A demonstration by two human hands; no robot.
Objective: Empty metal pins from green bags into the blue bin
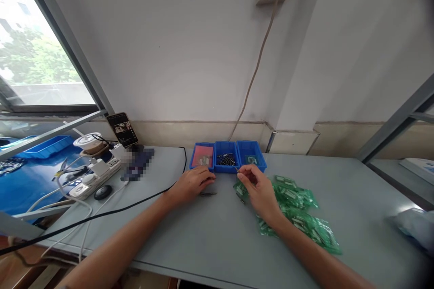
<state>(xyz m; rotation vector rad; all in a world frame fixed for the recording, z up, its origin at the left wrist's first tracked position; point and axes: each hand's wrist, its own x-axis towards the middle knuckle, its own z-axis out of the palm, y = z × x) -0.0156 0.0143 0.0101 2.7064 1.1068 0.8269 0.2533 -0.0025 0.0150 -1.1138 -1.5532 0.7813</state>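
My left hand [192, 186] is at the front of the left blue bin [193, 162], fingers loosely bent and thumb apart, with nothing visible in them. Just below its fingers a thin dark metal piece [208, 194] lies on the table. My right hand [260, 189] is closed in a pinch at the front edge of the middle blue bin [226, 145], which contains dark metal pieces. A tiny thin piece [237, 169] shows at the fingertips; its kind is unclear. Beside and partly under that hand lie green plastic packets [294, 198] with small parts inside.
The right blue bin [249, 146] contains a few small pieces. A black cable [142, 201] crosses the table [210, 244] under my left forearm. To the left are a power strip [98, 178], a black mouse [102, 192] and a propped phone [122, 129]. A wall [190, 54] stands behind.
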